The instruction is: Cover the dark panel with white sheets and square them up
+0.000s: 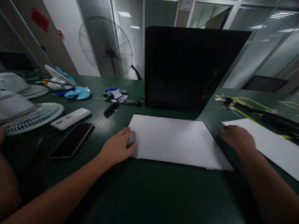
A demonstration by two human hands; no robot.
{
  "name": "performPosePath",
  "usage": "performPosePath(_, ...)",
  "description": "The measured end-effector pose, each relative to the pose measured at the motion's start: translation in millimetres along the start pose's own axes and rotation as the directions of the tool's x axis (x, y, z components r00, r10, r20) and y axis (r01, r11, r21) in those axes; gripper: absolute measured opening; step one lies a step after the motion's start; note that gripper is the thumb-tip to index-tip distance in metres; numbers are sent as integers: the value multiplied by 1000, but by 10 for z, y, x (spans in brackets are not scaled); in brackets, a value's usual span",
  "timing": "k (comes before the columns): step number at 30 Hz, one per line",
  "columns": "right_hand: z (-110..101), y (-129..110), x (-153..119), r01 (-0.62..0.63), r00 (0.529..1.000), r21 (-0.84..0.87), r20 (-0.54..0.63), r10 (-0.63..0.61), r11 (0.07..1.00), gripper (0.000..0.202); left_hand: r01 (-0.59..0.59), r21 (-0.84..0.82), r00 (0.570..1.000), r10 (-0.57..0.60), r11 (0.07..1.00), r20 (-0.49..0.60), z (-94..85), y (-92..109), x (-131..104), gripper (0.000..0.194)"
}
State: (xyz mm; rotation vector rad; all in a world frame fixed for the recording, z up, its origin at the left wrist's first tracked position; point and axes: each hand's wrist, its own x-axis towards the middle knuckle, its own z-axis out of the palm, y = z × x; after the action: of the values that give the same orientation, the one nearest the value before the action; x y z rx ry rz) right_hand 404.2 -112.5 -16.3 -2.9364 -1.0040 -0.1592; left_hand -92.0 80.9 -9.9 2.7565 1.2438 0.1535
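A flat white panel with a thin black frame [173,140], like the backlight of a display, lies on the table in front of me. My left hand [119,144] rests at its left edge, thumb and fingers apart, fingertips touching the white surface. On the right, my right hand [239,138] is slightly blurred, at the near left corner of a second white sheet [275,146]. Its fingers stretch leftward and look apart; whether they touch that sheet I cannot tell. A large black screen-like panel [187,68] stands upright behind the framed panel.
On the left are a phone [72,140], a white power bank [71,119], white fan parts [35,118] and blue fan blades [78,92]. Another person's arm [8,183] enters at the left edge. Dark strips [268,115] lie at right. A standing fan [106,46] is beyond the table.
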Motion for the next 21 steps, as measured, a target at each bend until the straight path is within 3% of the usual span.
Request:
performPosePath(3, 60, 384, 151, -164, 984, 13, -73, 165, 986, 70, -2, -10, 1000, 2, 1000, 0, -15, -2, -16, 61)
performPosePath(6, 208, 656, 260, -304, 952, 52, -5, 305, 951, 74, 9, -4, 1000, -9, 1000, 5, -35, 10, -27, 62)
performPosePath(9, 319, 765, 320, -360, 933, 76, 38, 358, 930, 66, 10, -2, 1000, -10, 1000, 9, -49, 19, -34, 62)
performPosePath(13, 280, 755, 321, -396, 918, 84, 12, 396, 914, 61, 14, -9, 1000, -14, 1000, 17, -45, 11, -34, 63)
performPosePath(16, 150, 687, 239, -423, 899, 86, -83, 430, 902, 61, 10, -23, 1000, -10, 1000, 8, -30, -1, -28, 63)
performPosePath(21, -148, 361, -9, -336, 915, 57, -219, 340, 940, 46, -2, -48, 1000, 1, 999, -22, 11, -14, -16, 62)
